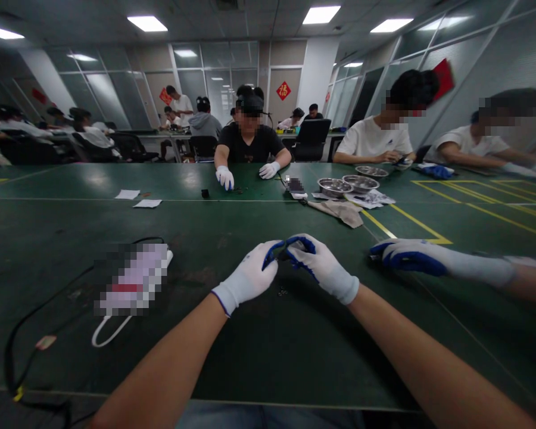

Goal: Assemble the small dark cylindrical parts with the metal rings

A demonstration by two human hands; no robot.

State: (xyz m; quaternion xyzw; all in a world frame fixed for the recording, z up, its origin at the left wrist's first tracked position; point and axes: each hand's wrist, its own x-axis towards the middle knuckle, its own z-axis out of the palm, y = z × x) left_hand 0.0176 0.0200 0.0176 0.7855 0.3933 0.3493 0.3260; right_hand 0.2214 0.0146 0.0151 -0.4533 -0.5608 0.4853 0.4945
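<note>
Both my hands wear white gloves with blue palms and meet above the green table [232,351]. A small dark part [283,254] sits between their fingertips; its exact kind is too small and dim to make out. My left hand [252,273] is closed in a pinch at the part's left side. My right hand [324,267] curls around its right side, and its fingers hide much of it. Just below my hands, several tiny metal rings [282,292] lie on the tabletop.
To the right rests a neighbour's gloved hand [411,256]. A pixelated phone-like object [136,280] and a black cable [9,351] lie left. Across the table are metal bowls [335,187], a beige cloth [339,211], paper slips [147,203] and a co-worker's gloved hand [224,177].
</note>
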